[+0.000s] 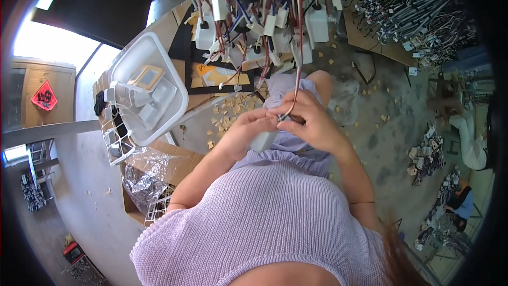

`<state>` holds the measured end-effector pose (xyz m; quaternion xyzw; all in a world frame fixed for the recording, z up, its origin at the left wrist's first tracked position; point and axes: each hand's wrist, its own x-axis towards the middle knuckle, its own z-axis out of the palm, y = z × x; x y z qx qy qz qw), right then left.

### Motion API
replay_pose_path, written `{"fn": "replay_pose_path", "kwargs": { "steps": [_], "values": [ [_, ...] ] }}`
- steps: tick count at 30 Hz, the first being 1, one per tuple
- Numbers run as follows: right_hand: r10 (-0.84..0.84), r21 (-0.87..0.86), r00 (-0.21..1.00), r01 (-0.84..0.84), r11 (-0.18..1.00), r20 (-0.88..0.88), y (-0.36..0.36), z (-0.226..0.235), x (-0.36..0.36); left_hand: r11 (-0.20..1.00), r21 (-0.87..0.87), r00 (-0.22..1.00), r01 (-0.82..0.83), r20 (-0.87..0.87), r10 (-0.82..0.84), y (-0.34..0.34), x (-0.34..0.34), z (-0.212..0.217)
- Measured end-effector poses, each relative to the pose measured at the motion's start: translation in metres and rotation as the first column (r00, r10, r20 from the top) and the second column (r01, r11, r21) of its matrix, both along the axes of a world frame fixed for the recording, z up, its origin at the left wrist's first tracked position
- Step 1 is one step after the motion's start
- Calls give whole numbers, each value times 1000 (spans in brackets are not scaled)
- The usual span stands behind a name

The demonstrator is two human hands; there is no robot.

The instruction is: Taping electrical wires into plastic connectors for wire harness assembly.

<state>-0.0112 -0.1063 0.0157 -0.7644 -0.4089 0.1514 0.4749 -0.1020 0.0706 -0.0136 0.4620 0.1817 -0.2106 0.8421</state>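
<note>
At far left, a wooden door (58,87) bears a red paper diamond (44,96). Next, a white tub (173,69) holds loose white plastic parts (151,114), apparently stored within reach of the seated person. Below it, an open carton (188,158) contains crumpled clear film (148,169), probably packing material.

The left hand (241,133) is closed, its fingers bent around the upper end of a white case (263,141). The case is above the lap, its lower end slanting toward the body; this grip likely steadies it. Ahead, a hanging bundle (318,25) of wires and similar cases is suspended, presumably to keep the leads off the floor.

A reddish cable (297,82) descends from the bundle to the fingertips. The right hand (312,119) pinches it between thumb and forefinger, just beside the left fingertips, apparently for close control. The overlapping fingers hide the exact join at the case.

Yellowish scraps (227,116) litter the floor. At far right, a large heap of wires (423,10) lies on cardboard, seemingly as stock; co-workers (461,206) sit beyond.
</note>
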Motion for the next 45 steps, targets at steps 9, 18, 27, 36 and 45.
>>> {"fn": "replay_pose_path", "kwargs": {
  "steps": [9, 18, 27, 36, 45],
  "values": [
    [12, -68, 986, -1, 998, 164, 7, -4, -4, 808, 564, 907, -170, 410, -95, -2, -5, 8],
    [222, 125, 972, -230, 965, 73, -10, 7, 4, 948, 313, 888, 59, 417, -193, 5, -2, 36],
    [680, 955, 697, 24, 295, -228, -38, 59, 63, 864, 467, 717, -188, 666, -204, 68, -2, 45],
    [-144, 202, 981, 115, 973, 130, 32, 74, 128, -272, 355, 417, -894, 882, -219, 34, 18, 42],
    [-96, 242, 995, 96, 966, -9, -24, 84, 95, 664, 494, 643, -562, 765, -25, -38, 76, 64]
  ]
}}
